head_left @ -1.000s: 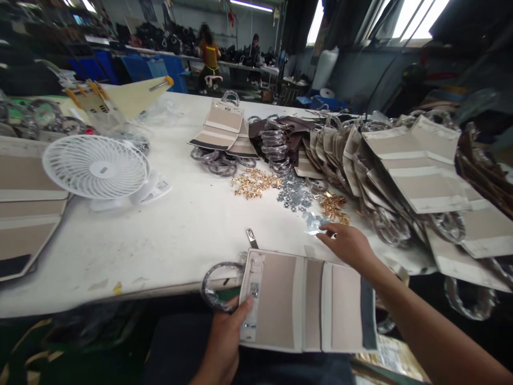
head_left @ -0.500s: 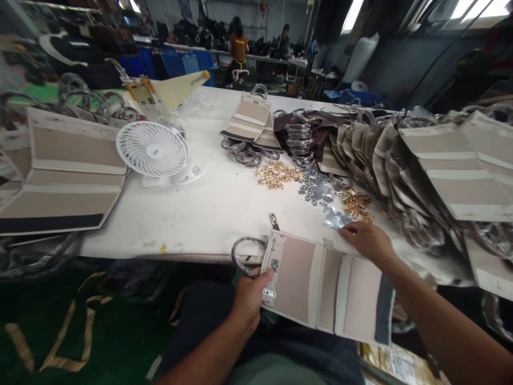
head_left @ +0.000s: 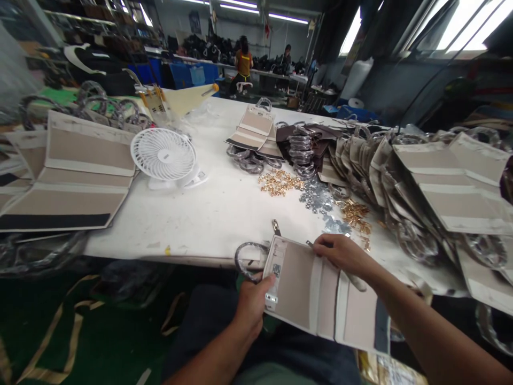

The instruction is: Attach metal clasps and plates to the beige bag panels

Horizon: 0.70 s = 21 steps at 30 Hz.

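Observation:
A flat beige-and-cream bag panel (head_left: 320, 291) with a dark band lies across my lap and the table's near edge. My left hand (head_left: 250, 302) grips its left end, thumb by a small metal clasp (head_left: 276, 269), close to the wrapped round handle (head_left: 245, 260). My right hand (head_left: 340, 252) rests on the panel's top edge, fingers pinched on a small silver metal piece (head_left: 310, 244). Piles of gold fittings (head_left: 279, 183) and silver plates (head_left: 316, 196) lie just beyond on the white table (head_left: 208, 214).
A white desk fan (head_left: 163, 155) stands left of centre. Stacked bag panels (head_left: 68, 176) fill the left; overlapping panels with handles (head_left: 420, 182) crowd the right. More panels and wrapped handles (head_left: 256, 133) sit farther back. People work at a far bench (head_left: 243, 61).
My right hand came back from the silver plates to the panel's top edge, now pinching a small metal piece. The view swung left; my left hand kept its grip.

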Available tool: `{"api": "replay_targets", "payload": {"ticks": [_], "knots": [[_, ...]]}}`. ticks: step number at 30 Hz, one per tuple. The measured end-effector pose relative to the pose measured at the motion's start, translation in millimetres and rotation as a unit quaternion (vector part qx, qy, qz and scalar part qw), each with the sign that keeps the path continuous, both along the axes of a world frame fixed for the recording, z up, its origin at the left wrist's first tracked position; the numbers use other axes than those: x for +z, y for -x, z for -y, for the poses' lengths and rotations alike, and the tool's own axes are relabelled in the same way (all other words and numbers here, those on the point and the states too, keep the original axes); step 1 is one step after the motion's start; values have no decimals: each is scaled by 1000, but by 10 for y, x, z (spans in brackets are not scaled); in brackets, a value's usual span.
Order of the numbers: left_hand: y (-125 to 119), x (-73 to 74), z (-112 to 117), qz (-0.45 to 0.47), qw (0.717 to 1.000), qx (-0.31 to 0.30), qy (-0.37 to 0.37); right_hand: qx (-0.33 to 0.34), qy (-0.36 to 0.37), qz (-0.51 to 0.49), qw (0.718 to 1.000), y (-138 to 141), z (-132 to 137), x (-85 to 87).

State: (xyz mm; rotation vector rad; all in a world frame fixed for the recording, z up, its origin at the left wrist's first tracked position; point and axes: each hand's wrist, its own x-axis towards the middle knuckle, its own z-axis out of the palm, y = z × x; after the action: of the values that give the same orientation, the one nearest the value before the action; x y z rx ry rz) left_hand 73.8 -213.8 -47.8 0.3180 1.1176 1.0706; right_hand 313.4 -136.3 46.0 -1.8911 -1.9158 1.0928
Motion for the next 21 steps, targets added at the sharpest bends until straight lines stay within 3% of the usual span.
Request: {"api": "replay_targets", "payload": {"ticks": [4,11,21], "knots": [[-3,-1,6,6,1000,1,8,68,7,-46,997,367,-31,-77],[-4,-37,13,23,1000,-3,9,129,-22,36,991,661,-275,-181],[2,-89,10,35,999,-1,9,49,-19,78,996,720,-295,-223]]}}
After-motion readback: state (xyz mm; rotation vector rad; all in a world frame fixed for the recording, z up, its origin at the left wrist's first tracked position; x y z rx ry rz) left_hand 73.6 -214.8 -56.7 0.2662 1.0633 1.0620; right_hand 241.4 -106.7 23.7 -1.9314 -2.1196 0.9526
